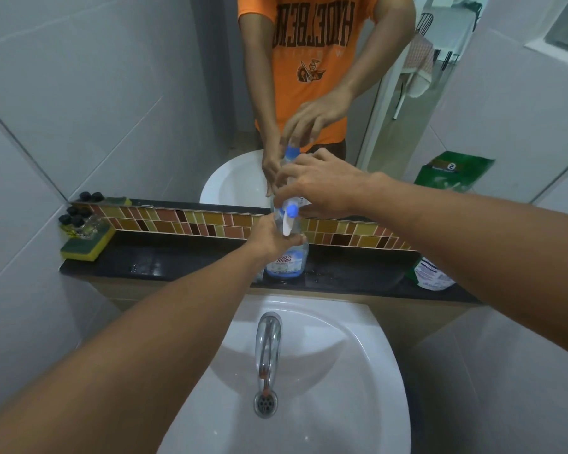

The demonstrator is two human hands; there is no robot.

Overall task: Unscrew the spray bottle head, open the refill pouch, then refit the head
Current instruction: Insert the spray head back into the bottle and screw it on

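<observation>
A clear plastic spray bottle with a blue-and-white label (287, 257) stands upright on the black stone ledge (177, 267) behind the white ceramic basin (358, 371), just in front of the strip of brown and orange mosaic tiles (194, 222). The left hand (273, 239) is wrapped around the bottle's body, holding it steady. The right hand (322, 186) reaches in from the right and closes over the white and blue spray head (290, 215) at the top of the bottle, fingers curled around it. The green and white refill pouch (432, 273) rests on the ledge well to the right, apart from both hands. A yellow and green sponge (87, 244) lies at the ledge's left end, and the chrome tap (268, 342) rises over the basin.
</observation>
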